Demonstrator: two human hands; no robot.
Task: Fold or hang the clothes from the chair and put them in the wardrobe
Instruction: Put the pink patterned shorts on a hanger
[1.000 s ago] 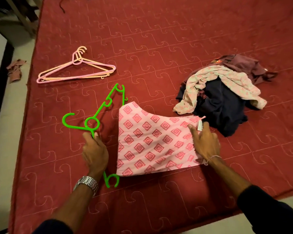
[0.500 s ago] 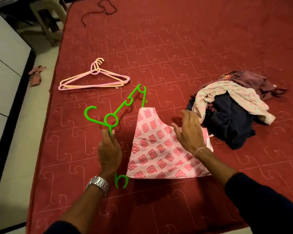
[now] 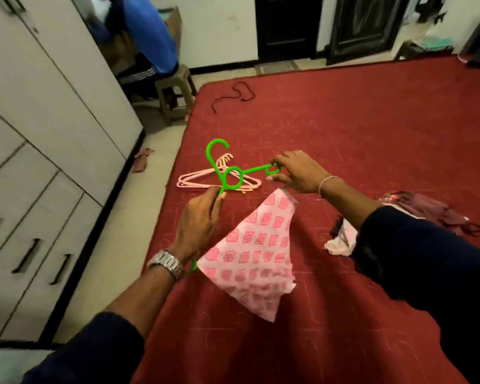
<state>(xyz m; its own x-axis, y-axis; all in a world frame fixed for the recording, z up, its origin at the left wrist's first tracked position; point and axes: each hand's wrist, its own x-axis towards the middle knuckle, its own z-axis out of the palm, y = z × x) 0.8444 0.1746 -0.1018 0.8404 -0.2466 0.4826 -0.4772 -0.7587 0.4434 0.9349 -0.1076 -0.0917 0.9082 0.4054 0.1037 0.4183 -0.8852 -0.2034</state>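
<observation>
A green plastic hanger [image 3: 232, 176] is lifted above the red bed [image 3: 358, 139]. My left hand [image 3: 198, 225] grips its near arm just below the ring. My right hand [image 3: 297, 174] pinches the clip at the hanger's far end, together with a corner of the pink patterned cloth [image 3: 255, 253]. The cloth hangs from the hanger between my hands, drooping toward me. The white wardrobe [image 3: 39, 151] stands at the left with its doors closed.
Pink and peach hangers [image 3: 197, 182] lie on the bed behind the green one. A heap of clothes [image 3: 416, 214] sits at the right, partly behind my right arm. A black cord [image 3: 239, 92] lies near the bed's far corner. A person in blue sits on a stool [image 3: 175, 90].
Both hands have lifted the green hanger and the pink cloth off the bed. My right hand moved from the flat cloth to the hanger's far clip. The view swung up toward the wardrobe.
</observation>
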